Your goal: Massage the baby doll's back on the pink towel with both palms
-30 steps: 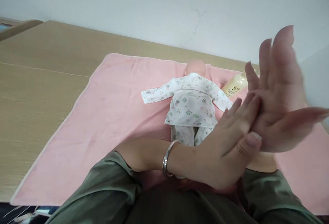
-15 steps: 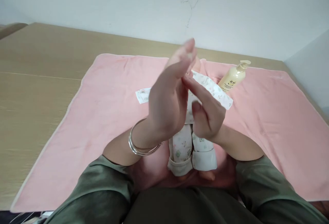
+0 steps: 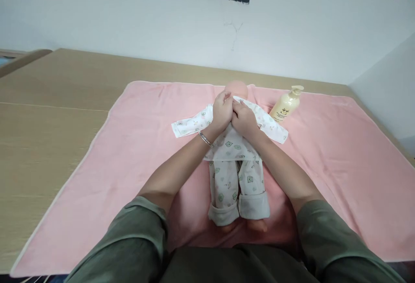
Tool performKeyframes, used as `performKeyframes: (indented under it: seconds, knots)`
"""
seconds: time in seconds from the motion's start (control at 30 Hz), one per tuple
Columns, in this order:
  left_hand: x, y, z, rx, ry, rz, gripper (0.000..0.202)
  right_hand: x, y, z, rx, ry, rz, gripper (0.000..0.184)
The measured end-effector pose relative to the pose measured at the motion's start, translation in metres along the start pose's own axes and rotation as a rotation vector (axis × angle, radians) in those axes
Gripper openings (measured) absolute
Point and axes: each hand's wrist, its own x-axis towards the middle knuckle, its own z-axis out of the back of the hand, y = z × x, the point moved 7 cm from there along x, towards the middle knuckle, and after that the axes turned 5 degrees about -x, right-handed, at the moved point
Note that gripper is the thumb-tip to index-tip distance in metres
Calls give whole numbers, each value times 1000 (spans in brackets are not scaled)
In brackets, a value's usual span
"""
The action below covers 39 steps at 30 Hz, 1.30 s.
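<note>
A baby doll [image 3: 235, 88] in a white printed top and trousers [image 3: 236, 175] lies on its back on a pink blanket [image 3: 136, 144], head away from me. My left hand [image 3: 222, 112], with a silver bangle at the wrist, rests on the doll's chest with fingers curled on the top near the neck. My right hand [image 3: 244, 118] lies beside it, touching it, fingers also curled on the cloth. Both wrists cover the doll's upper body. Bare feet show below the turned-up trouser cuffs.
A cream pump bottle [image 3: 286, 105] lies tilted on the blanket just right of the doll's shoulder. The blanket covers a light wooden table [image 3: 55, 101] that runs to a white wall. My olive-green sleeves fill the bottom of the view.
My hands were pressed together palm to palm in the air, first at the right, then over the doll. Now both have come down onto the doll's chest.
</note>
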Motion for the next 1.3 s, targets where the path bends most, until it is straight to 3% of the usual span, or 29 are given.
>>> performKeyframes:
  seconds: [0.17,0.3,0.47,0.57,0.63,0.77,0.93,1.03,1.1,1.17,1.2,1.27,1.3]
  knots:
    - [-14,3,5,170,99,-258,27,1,-14,-6,-65,-50,-68,50]
    - [-26,8,14,287,143,-378,35,-2,-22,-9,-54,-77,-6,48]
    - [-29,18,21,340,169,-405,36,-7,-33,-7,-25,1,151,47]
    - [-29,19,24,350,133,-405,37,-16,-33,-5,-117,23,73,56]
    - [-30,19,26,352,104,-408,37,-24,-26,-4,-168,9,20,58]
    - [-30,21,28,359,95,-407,37,-32,-4,-6,-154,55,147,49]
    - [-32,19,21,410,155,-427,40,-15,-19,-11,-82,126,130,50]
    - [-36,13,27,525,290,-399,45,-26,-27,-2,-66,113,73,52]
    - [-40,6,52,608,344,-363,48,-51,-35,15,-74,108,70,53]
    - [-38,-4,103,655,236,-317,51,-86,-53,48,-102,-10,91,48]
    - [-36,-5,134,692,171,-261,53,-104,-71,66,-132,-71,36,47]
    - [-32,-1,196,897,23,-135,56,-145,-130,104,-230,-204,-302,47]
    - [-31,6,223,1032,1,-38,57,-165,-162,118,-292,-208,-495,52]
